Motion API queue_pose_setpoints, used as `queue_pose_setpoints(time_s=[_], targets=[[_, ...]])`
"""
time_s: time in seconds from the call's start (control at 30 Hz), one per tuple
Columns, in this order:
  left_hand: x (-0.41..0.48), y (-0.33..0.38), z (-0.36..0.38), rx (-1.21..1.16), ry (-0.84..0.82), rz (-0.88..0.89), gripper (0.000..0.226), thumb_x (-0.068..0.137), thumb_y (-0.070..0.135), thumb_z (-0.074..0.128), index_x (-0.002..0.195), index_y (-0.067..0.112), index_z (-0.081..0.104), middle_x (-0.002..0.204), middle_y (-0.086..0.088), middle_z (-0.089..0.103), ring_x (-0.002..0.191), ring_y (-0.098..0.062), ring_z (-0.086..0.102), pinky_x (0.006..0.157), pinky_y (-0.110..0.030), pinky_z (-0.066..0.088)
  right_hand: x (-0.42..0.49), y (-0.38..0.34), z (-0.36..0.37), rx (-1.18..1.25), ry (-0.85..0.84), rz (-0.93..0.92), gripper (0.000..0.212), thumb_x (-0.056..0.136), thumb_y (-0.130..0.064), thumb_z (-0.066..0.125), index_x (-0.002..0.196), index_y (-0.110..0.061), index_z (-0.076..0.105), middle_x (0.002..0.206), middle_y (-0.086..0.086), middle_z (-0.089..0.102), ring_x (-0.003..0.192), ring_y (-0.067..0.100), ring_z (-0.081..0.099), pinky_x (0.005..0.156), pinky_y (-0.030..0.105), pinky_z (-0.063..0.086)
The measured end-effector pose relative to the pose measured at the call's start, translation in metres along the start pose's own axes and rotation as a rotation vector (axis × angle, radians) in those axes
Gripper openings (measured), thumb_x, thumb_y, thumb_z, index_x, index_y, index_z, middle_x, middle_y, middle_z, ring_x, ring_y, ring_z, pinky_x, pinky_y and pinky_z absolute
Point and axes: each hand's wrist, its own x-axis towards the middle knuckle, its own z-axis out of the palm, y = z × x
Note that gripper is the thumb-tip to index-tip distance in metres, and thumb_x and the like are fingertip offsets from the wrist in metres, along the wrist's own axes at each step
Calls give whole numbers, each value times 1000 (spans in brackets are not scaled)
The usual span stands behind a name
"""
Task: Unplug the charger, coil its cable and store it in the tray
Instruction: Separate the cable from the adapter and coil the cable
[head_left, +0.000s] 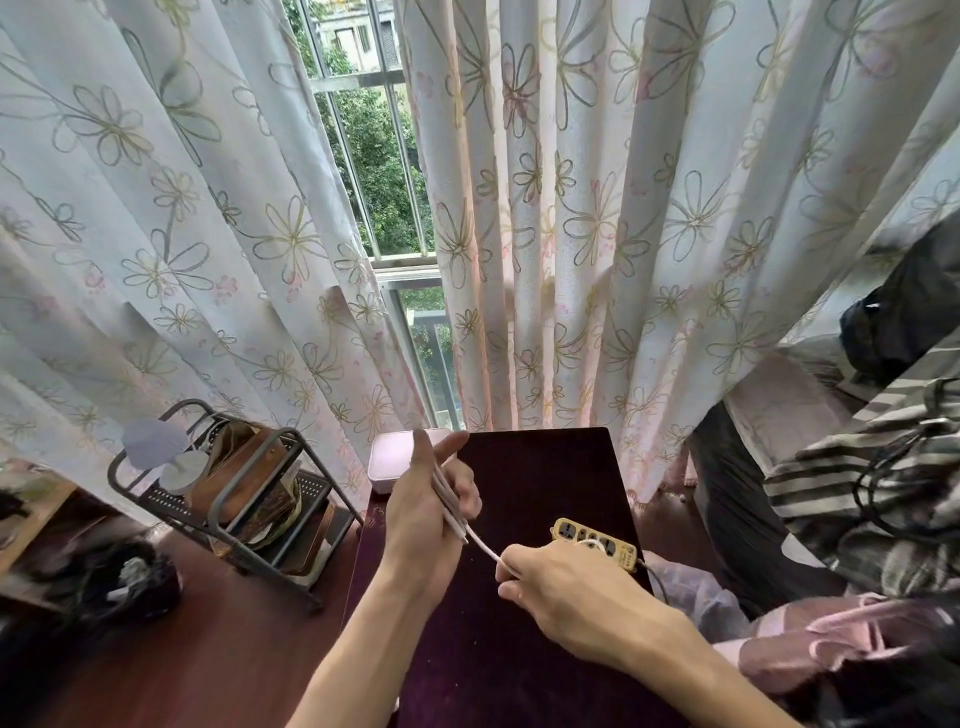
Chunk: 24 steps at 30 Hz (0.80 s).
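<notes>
A white charger cable (480, 544) runs between both hands above the dark purple table (545, 467). My left hand (431, 499) is raised with several turns of the cable wrapped across its palm and fingers. My right hand (566, 592) pinches the cable's loose stretch lower right and pulls it taut. A yellow power strip (595, 543) lies on the table just behind my right hand. A pale pink tray (392, 462) sits at the table's far left corner, partly hidden by my left hand. The charger's plug body is not visible.
A grey metal rack (228, 493) with brown items stands left of the table on a wooden surface. Flowered curtains (571, 234) hang behind the table. Striped bedding and a black cable (883, 483) lie to the right.
</notes>
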Motion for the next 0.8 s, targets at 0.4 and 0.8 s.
queue_pose_setpoints(time_s=[0.4, 0.8], targets=[[-29, -5, -2, 763, -469, -30, 60, 108, 46, 33, 85, 11, 77, 68, -6, 76, 61, -15, 71, 60, -23, 54, -16, -21, -81, 43, 130, -226, 28, 87, -60, 70, 91, -33, 77, 75, -17, 61, 80, 2, 65, 68, 25, 50], [-43, -4, 17, -3, -675, -403, 65, 91, 64, 55, 74, 2, 65, 31, 7, 46, 19, -8, 27, 30, -11, 31, 9, 27, -110, 579, 250, -253, 26, 86, -57, 78, 92, -32, 81, 65, 15, 59, 57, 17, 46, 59, 36, 38]])
